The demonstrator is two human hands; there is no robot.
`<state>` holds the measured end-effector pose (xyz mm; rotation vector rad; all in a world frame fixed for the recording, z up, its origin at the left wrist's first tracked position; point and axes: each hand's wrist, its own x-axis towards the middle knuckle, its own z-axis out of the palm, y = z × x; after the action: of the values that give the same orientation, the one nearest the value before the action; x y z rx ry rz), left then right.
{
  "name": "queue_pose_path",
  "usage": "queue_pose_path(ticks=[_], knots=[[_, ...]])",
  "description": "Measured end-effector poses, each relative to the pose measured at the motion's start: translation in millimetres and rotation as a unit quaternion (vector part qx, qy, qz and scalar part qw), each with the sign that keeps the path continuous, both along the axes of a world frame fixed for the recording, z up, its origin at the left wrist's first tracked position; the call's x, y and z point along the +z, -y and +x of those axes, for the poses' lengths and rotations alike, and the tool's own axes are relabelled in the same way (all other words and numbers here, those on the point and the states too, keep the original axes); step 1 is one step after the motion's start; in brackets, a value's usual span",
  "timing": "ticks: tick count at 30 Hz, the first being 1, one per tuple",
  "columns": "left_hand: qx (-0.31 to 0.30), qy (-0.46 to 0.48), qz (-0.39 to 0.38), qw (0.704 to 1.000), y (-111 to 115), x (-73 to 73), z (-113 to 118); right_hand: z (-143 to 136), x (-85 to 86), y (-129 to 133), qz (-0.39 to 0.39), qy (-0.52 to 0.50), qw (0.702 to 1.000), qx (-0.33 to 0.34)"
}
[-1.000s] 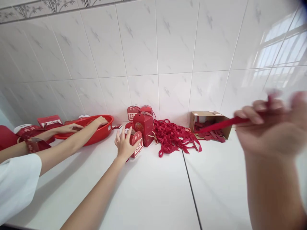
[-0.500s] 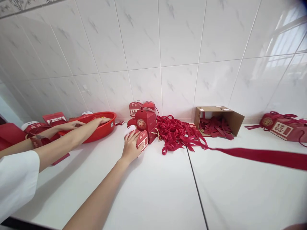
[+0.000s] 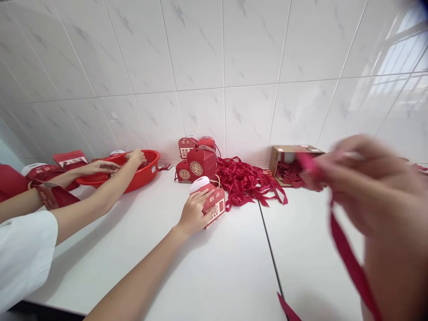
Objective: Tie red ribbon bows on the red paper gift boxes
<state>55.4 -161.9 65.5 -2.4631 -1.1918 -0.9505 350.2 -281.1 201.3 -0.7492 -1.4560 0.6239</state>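
Red ribbon (image 3: 349, 254) is pinched between the thumb and forefinger of the right hand (image 3: 384, 191), which is raised close to the camera and blurred; a length of it hangs from the grip down to the bottom edge of the view. The left hand (image 3: 195, 211) is curled around a red gift box (image 3: 219, 203) on the white table (image 3: 214, 276), its fingers over the top and side and its thumb against the pale printed front. This box, with a white rounded flap (image 3: 200, 180) at its top, sits at the middle of the view, in front of a group of at least 4 red boxes (image 3: 202, 162) near the wall; the nearer 2 bear round gold emblems. Just right of them lies a tangled heap of red ribbons (image 3: 244, 183), and beside that a cardboard box (image 3: 296, 148) lies with its open side forward and dark red strips (image 3: 290, 174) inside. A loose ribbon end (image 3: 287, 307) shows at the bottom edge, near the table's dark seam (image 3: 267, 243). Farther left, a co-worker's 2 hands (image 3: 135, 158) are at a red basin (image 3: 142, 180); a white sleeve (image 3: 28, 254) covers the nearer upper arm. Pale tiles (image 3: 200, 53) line the wall behind.
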Motion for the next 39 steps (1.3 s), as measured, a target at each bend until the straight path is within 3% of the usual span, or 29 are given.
queue_pose_path(ticks=[4,7,11,28,34,39], knots=[[-0.038,0.004,0.003,0.999,7.5,-0.6,6.5,-35.7,-25.8,-42.1,-0.197,0.093,0.965,0.148],[-0.067,0.009,0.002,0.998,8.5,-1.9,7.2,-53.7,-53.8,-70.6,-0.264,0.153,0.940,0.151],[-0.071,0.021,-0.004,0.997,8.1,-3.4,6.8,-63.0,-75.6,-81.9,-0.286,0.168,0.931,0.156],[-0.099,0.034,-0.002,0.995,18.4,-2.4,18.1,-76.9,-81.2,-77.4,-0.257,0.141,0.948,0.128],[-0.121,0.012,0.015,0.993,23.5,-0.3,21.6,-79.7,-76.0,-74.3,-0.290,0.151,0.933,0.152],[-0.133,0.003,0.024,0.991,24.4,1.5,22.3,-79.5,-75.6,-73.3,-0.310,0.148,0.916,0.209]])
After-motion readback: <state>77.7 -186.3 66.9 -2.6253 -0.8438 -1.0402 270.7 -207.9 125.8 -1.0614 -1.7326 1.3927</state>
